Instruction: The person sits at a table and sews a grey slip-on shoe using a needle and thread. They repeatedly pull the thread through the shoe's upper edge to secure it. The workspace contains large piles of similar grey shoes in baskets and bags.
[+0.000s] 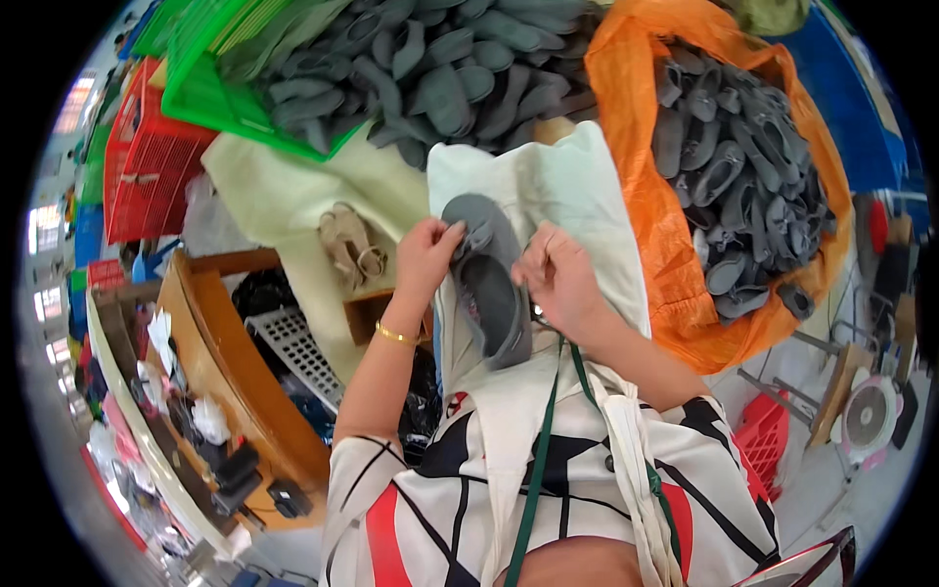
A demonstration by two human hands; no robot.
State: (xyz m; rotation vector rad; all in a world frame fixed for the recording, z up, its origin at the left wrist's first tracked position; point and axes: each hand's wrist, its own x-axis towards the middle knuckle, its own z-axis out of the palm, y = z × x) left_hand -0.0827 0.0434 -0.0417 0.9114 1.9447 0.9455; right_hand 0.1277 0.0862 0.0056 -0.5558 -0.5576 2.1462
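Observation:
A grey slip-on shoe (501,338) with a small bow lies over the white cloth (597,215) in front of me, its toe pointing away. My left hand (428,256) pinches the shoe's left side near the bow. Close to the shoe's right edge, my right hand (559,272) is raised with its fingers curled together. Whatever those fingers hold, if anything, is too small to make out. Beside my left hand, a pair of beige strappy sandals (344,240) rests on a pale cloth.
Grey shoe pieces (450,83) are heaped at the far side, spilling by a green crate (210,93). An orange sack (675,293) full of grey shoes stands at the right. Leftward are a red crate (142,161) and a wooden desk (235,372). A fan (869,419) stands far right.

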